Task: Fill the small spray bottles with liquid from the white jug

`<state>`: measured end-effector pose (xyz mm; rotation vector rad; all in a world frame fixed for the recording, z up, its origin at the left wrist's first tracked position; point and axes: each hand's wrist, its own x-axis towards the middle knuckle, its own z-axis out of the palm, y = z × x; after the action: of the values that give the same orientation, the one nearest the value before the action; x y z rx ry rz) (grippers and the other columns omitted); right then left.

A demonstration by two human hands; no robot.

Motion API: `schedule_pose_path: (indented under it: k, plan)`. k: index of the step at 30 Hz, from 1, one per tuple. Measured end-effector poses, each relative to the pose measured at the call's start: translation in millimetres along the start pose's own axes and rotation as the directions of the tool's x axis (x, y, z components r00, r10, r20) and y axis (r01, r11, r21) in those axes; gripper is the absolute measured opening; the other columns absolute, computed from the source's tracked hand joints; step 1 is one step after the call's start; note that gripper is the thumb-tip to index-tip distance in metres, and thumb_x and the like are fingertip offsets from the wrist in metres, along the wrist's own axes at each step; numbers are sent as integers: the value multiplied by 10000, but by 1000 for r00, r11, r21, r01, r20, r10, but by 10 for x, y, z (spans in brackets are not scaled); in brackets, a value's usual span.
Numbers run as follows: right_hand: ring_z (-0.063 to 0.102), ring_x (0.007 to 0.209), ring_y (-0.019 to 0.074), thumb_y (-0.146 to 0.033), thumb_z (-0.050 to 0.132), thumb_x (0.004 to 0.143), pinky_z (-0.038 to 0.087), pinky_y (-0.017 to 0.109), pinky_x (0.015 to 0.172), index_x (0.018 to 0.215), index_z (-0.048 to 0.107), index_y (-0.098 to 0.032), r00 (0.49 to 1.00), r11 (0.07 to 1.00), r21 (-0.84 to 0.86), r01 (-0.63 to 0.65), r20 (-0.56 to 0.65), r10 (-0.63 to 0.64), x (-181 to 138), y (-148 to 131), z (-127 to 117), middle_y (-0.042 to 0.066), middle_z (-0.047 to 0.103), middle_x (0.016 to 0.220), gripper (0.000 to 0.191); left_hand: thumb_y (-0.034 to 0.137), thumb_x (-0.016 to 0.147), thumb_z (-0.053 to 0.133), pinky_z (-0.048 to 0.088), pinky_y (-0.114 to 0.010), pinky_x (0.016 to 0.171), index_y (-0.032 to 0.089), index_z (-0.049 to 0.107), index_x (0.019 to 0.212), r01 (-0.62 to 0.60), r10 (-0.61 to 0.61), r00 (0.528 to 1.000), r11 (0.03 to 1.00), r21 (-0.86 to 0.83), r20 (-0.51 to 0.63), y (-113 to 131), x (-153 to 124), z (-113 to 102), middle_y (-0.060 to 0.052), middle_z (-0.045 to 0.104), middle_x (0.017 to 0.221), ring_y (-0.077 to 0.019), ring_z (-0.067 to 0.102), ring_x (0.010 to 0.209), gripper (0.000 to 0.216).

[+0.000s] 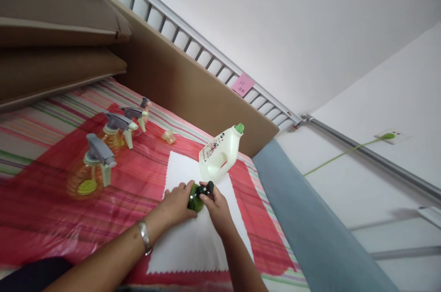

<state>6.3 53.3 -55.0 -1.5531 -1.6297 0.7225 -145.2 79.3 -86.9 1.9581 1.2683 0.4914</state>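
A small green pump bottle (196,201) with a black pump head (208,188) stands on a white cloth with a zigzag edge (193,248). My left hand (179,203) is closed around the bottle's body from the left. My right hand (217,208) has its fingers closed on the black pump head at the bottle's top. Just beyond my hands is a large white jug (214,170) with a side handle, a printed label and a light green spout at its mouth. Parts of the green bottle are hidden behind my fingers.
Several spray bottles with grey trigger heads (98,151) stand at the left on a red plastic sheet (138,163). A small translucent cap (168,136) lies beyond the cloth. Brown cushions (58,66) are stacked at upper left; a brown board (193,92) borders the far side.
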Motion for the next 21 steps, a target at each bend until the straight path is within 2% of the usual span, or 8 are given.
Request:
schedule_pose_path:
  k: [7, 10, 12, 14, 16, 18, 21]
  plan:
    - [586, 985, 227, -278, 537, 778, 439, 379, 891, 1036, 581, -187, 996, 993, -112, 29, -79, -38, 20, 51, 134, 63, 656, 1017, 278, 378, 596, 674, 373, -443, 904, 266, 319, 1294, 16, -16, 1000, 1000, 0, 13, 1, -9, 2, -99, 491, 1259, -306, 514, 1102, 791]
    - [590, 984, 230, -262, 592, 736, 442, 399, 902, 1051, 581, -192, 998, 988, -152, 24, -46, -31, 14, 27, 36, 70, 651, 1048, 322, 380, 587, 687, 370, -443, 909, 248, 318, 1303, 0, 0, 1000, 1000, 1, 11, -4, -6, -12, -111, 494, 1257, -312, 506, 1114, 816]
    - [607, 943, 214, -230, 622, 706, 462, 402, 882, 1149, 535, -216, 1000, 986, -162, 22, -10, -24, 16, -33, -102, 72, 615, 1143, 451, 379, 580, 697, 374, -452, 904, 253, 308, 1315, -12, 12, 1000, 1000, -4, 11, -18, 1, -18, -111, 496, 1258, -318, 505, 1116, 841]
    - [609, 929, 189, -203, 597, 728, 470, 400, 875, 1261, 444, -265, 996, 972, -218, 86, 44, -79, 30, -121, -247, 73, 535, 1264, 557, 378, 574, 705, 386, -451, 891, 269, 289, 1331, -27, 28, 999, 999, -19, 22, -44, 14, -16, -101, 494, 1266, -322, 508, 1114, 871]
    - [576, 1005, 185, -171, 524, 780, 443, 403, 914, 1277, 430, -289, 968, 909, -344, 235, 165, -188, 62, -222, -349, 73, 475, 1323, 519, 374, 564, 715, 393, -431, 893, 278, 274, 1349, -50, 51, 998, 998, -45, 38, -79, 31, -9, -92, 481, 1291, -320, 499, 1131, 905]
    - [543, 1054, 183, -116, 457, 799, 424, 389, 931, 1179, 526, -271, 916, 811, -448, 377, 312, -253, 109, -318, -390, 69, 531, 1242, 417, 327, 551, 726, 390, -400, 912, 281, 252, 1372, -68, 72, 996, 995, -68, 56, -116, 45, -8, -82, 459, 1328, -313, 479, 1163, 949]
    - [580, 921, 168, -52, 422, 770, 462, 341, 837, 984, 614, -245, 888, 758, -497, 423, 396, -235, 178, -430, -424, 41, 629, 978, 346, 235, 533, 724, 374, -369, 950, 260, 209, 1407, -85, 93, 992, 991, -102, 79, -159, 43, -52, -83, 412, 1387, -300, 438, 1214, 1015]
